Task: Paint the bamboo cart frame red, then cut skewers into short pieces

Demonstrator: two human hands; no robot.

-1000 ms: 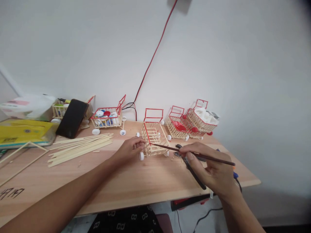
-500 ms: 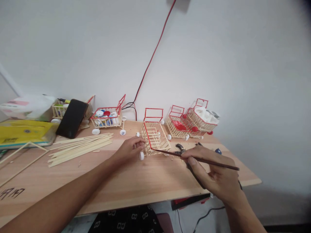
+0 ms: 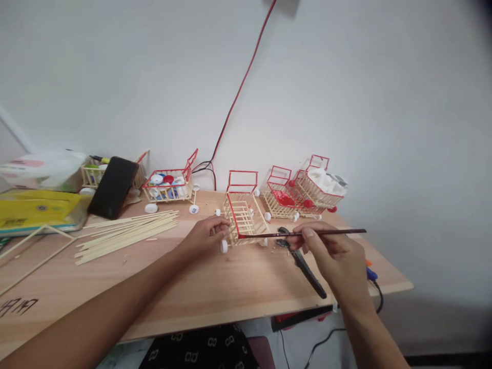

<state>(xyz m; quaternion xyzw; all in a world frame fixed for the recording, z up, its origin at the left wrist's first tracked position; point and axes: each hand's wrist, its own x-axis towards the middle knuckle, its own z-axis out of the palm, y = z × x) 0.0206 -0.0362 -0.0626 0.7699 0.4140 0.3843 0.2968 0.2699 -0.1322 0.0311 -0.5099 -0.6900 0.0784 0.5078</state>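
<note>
A miniature shopping cart (image 3: 246,218) made of thin wooden sticks stands on the table in front of me. Its handle frame and left rim are red, its other bars are bare wood, and its wheels are white. My left hand (image 3: 209,230) is at the cart's left side, fingers curled in and touching its bars. Between the thumb and fingers of my right hand (image 3: 334,251) is a thin dark paintbrush (image 3: 274,234), held nearly level. The brush tip touches the cart's near left corner, at the end of the red rim.
A black-handled plier-like tool (image 3: 307,269) lies beneath my right hand. Behind stand other stick carts: one with bottle caps (image 3: 169,192), one holding red paint (image 3: 284,199), one with white pieces (image 3: 325,184). Left are loose sticks (image 3: 128,238), a phone (image 3: 114,187) and a yellow packet (image 3: 42,210).
My right hand has turned and risen, bringing the brush from a slant to nearly level. The brush tip stays at the cart's near left corner. My left hand keeps its place.
</note>
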